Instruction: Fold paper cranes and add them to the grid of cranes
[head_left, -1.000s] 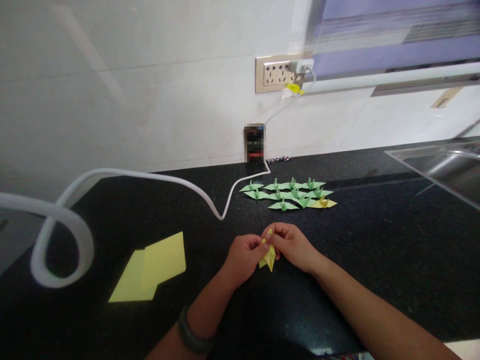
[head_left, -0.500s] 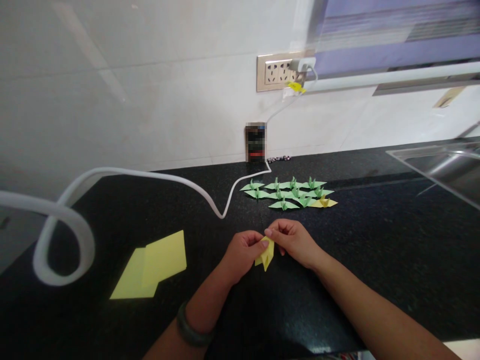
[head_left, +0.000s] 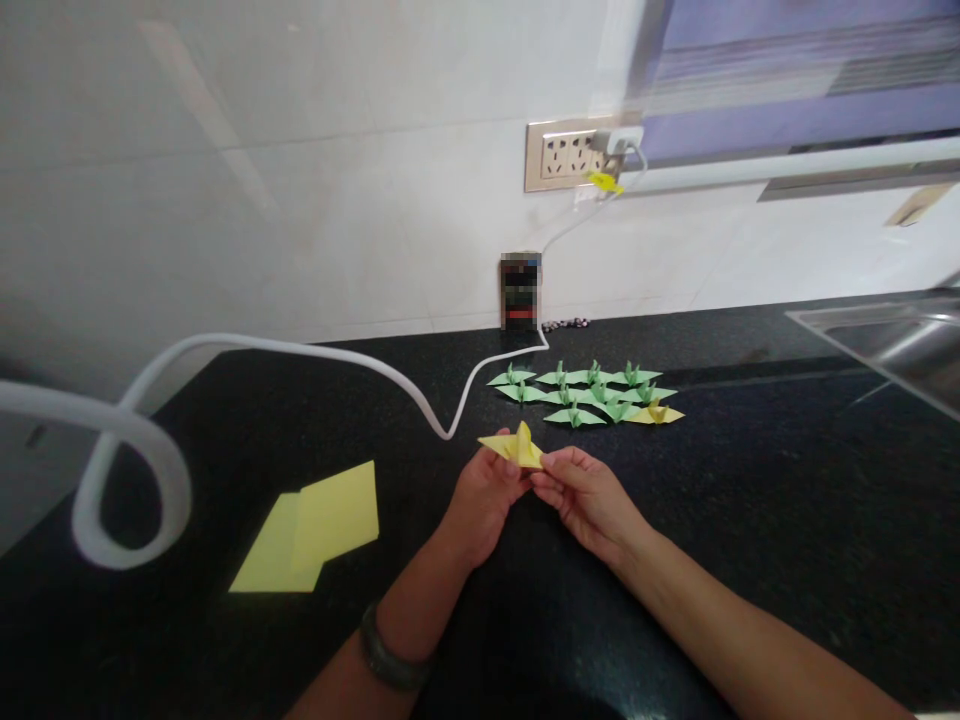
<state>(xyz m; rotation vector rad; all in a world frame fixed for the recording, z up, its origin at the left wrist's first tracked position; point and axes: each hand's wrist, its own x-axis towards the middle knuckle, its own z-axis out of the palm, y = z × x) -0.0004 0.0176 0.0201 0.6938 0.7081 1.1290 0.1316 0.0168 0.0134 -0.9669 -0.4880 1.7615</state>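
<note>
A yellow paper crane (head_left: 520, 446) with its wings spread is held between my two hands above the dark counter. My left hand (head_left: 487, 497) grips it from below and the left, thumb against its body. With thumb and fingers, my right hand (head_left: 589, 497) pinches the right wing. Just beyond stand several green paper cranes (head_left: 574, 415) in close rows, and one finished yellow crane (head_left: 655, 413) sits at their right front end. Left of my hands lie overlapping yellow paper sheets (head_left: 339, 517).
A thick white cable (head_left: 315, 350) loops across the left of the black counter (head_left: 750, 520). A phone-like device (head_left: 520, 291), its screen blurred, leans on the wall below a socket panel (head_left: 566, 155) with a plugged-in charger (head_left: 624, 140). At the right is a metal sink (head_left: 907, 335).
The yellow paper was a narrow folded form pointing down; now its wings are spread and it is held higher. My right hand has shifted to a wing. The view has moved slightly.
</note>
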